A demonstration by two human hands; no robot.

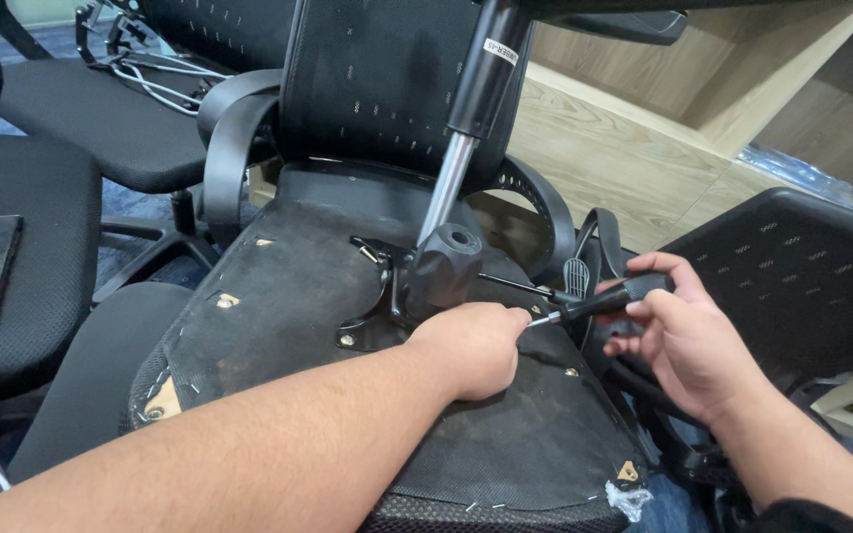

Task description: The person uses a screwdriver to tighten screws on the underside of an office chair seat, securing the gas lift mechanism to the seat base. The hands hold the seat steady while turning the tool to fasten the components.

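We see an office chair turned upside down, the underside of its seat [278, 296] covered in dusty black fabric, stapled at the edges and torn in small spots. A black metal mechanism [441, 266] sits at its middle, with the chrome gas cylinder [466, 128] rising from it. Our left hand [471, 345] is curled into a loose fist beside the mechanism, touching the screwdriver [594, 304] tip. Our right hand [683, 331] grips the screwdriver's black handle.
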